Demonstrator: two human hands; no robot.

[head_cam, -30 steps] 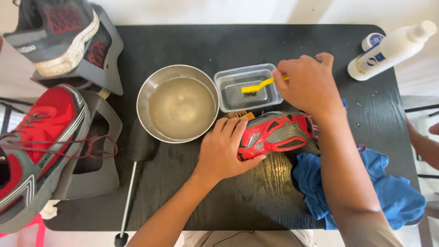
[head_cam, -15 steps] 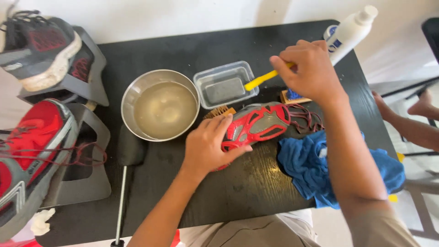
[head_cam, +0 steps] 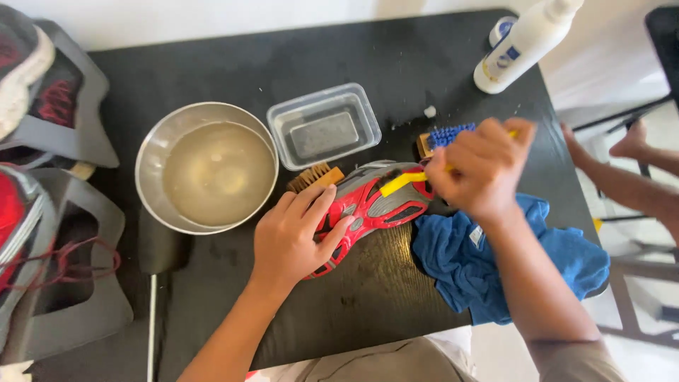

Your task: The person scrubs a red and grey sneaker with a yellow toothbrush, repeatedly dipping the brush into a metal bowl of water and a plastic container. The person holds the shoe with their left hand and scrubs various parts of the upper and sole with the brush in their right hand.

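**Red shoe held down and brushed on a black table**

While it lies on its side near the front middle of the black table (head_cam: 396,64), the red and grey shoe (head_cam: 371,205) is pinned by the left hand (head_cam: 293,237), whose palm is flat on the heel end with the fingers spread over the sole edge. Closed in a fist around a yellow-handled brush (head_cam: 402,181), the right hand (head_cam: 481,170) hovers over the shoe's toe end; the yellow handle sticks out to the left of the fist and lies across the shoe's upper, though the bristle end is hidden, so contact cannot be told.

Just right of the shoe, a crumpled blue cloth (head_cam: 495,262) lies under the right forearm and hangs toward the table's edge. A wooden brush (head_cam: 316,177) with tan bristles sits just behind the shoe, beside the left fingertips, and a blue-bristled brush (head_cam: 442,136) lies behind the right hand.

Farther back stand a clear plastic tub (head_cam: 324,126) and, to its left, a metal bowl (head_cam: 205,166) of cloudy water. A white squeeze bottle (head_cam: 523,46) lies tilted at the far right corner. More shoes on grey stands (head_cam: 78,134) sit at the left edge.
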